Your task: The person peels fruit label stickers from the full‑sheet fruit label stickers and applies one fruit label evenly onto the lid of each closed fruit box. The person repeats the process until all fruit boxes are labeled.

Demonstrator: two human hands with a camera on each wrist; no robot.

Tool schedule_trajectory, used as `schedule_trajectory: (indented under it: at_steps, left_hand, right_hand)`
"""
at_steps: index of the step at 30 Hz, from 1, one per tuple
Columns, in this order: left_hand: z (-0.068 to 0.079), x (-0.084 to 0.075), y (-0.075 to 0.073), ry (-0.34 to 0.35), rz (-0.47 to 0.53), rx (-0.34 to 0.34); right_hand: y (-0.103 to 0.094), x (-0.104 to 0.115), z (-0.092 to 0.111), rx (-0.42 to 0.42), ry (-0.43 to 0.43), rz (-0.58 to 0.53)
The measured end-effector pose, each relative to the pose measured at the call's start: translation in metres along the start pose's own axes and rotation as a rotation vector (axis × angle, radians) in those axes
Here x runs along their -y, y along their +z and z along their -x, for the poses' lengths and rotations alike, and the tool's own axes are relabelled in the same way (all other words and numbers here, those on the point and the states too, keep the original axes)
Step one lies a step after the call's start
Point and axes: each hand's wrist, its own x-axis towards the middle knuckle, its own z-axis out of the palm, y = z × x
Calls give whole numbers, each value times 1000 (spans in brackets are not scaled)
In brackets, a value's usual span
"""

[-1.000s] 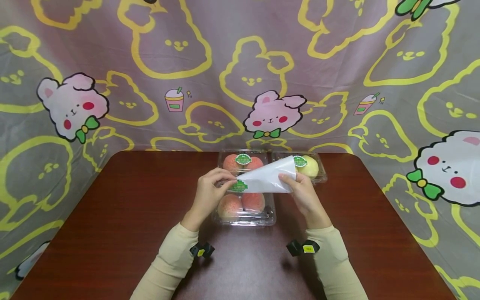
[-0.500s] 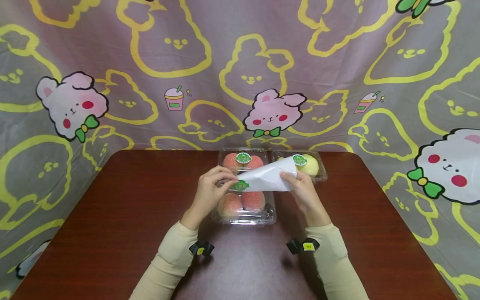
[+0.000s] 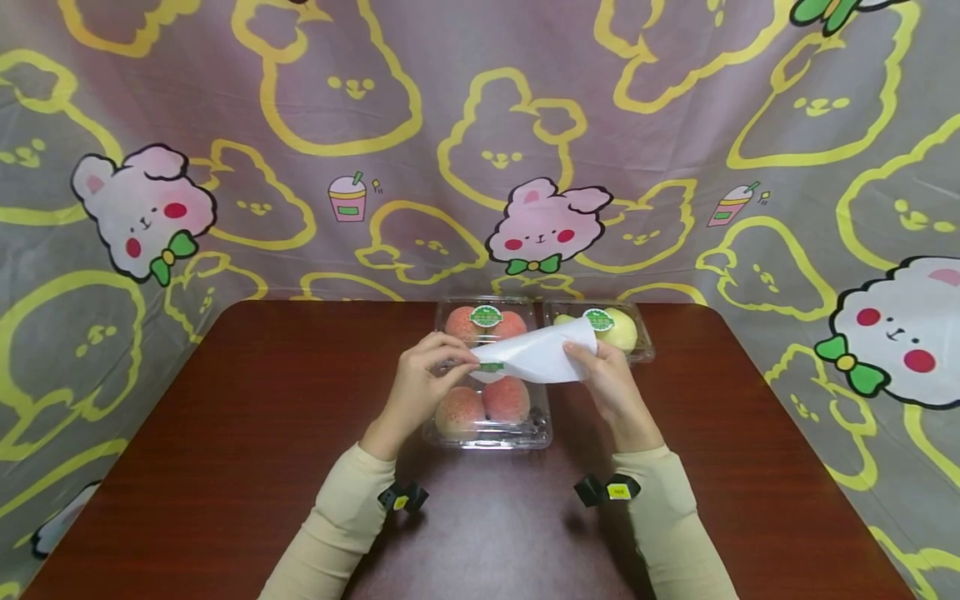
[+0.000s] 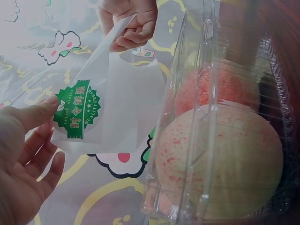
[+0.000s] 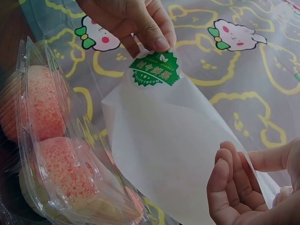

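Between my hands, above the clear plastic box of peaches (image 3: 459, 408), a sheet of white backing paper (image 3: 542, 354) is stretched. A green-and-white sticker (image 5: 157, 70) with a toothed edge lies at its left end. My left hand (image 3: 427, 375) pinches that end between thumb and fingers, right at the sticker's edge. How far the sticker is lifted from the paper I cannot tell. My right hand (image 3: 611, 387) grips the paper's other end, thumb on the near side and fingers behind it. In the left wrist view the paper (image 4: 124, 105) bends and twists between the hands.
Behind the held paper, a second clear box of peaches (image 3: 465, 323) bears a round green label (image 3: 486, 317). To its right stands a clear box with yellow-green fruit (image 3: 621, 332), also labelled. The brown table (image 3: 262, 417) ends at a patterned curtain (image 3: 420, 167).
The paper has shifted slightly right with my right hand and twisted more. Less of the sticker's green face shows in the head view. My left hand has barely moved.
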Motion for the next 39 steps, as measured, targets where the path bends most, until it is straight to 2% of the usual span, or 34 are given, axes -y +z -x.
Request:
schedule_trajectory:
  at_steps: [20,39]
  left_hand:
    - [0,-1,1,68,26,6]
    - [-1,-4,-1,28,82,-10]
  right_hand:
    - [-4,-2,-3,-44,6,-4]
    - [-12,2,-4,-96,-2,-6]
